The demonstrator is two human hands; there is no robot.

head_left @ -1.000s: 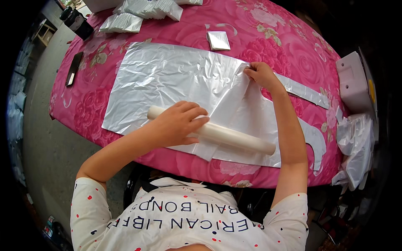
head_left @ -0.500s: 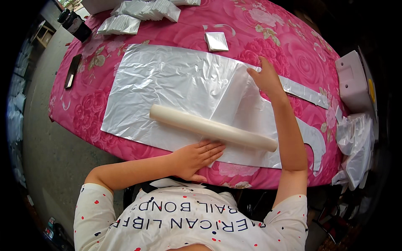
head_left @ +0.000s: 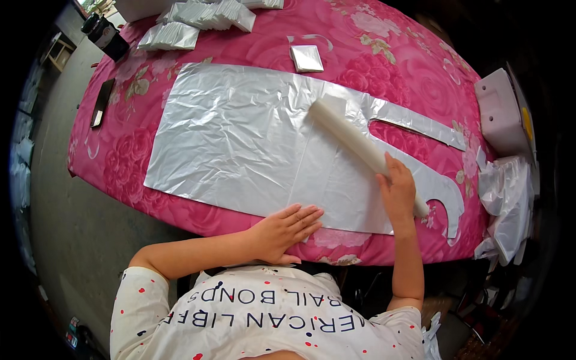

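A thin, shiny white plastic apron (head_left: 240, 132) lies spread across the table, its bib end and neck straps pointing right. My left hand (head_left: 290, 233) presses flat on its near edge, fingers stretched out. Slanting across the apron's right part is a long cream-white tube (head_left: 348, 135), smooth like a rolling pin without handles. My right hand (head_left: 397, 191) grips this tube near its lower right end, hiding part of it. The tube's upper left end rests over or just above the plastic; I cannot tell which.
A pink flowered cloth (head_left: 120, 162) covers the table. Past the apron sit a small folded plastic square (head_left: 307, 59) and several folded stacks (head_left: 207, 17). At left are a phone (head_left: 102, 103) and dark bottle (head_left: 105, 37); at right, a white box (head_left: 501, 111) and loose plastic (head_left: 507, 198).
My right hand has come from the apron's far edge down onto the tube, which now lies farther right and steeper. The apron's folded-over part looks flatter. My left hand stays nearly in place.
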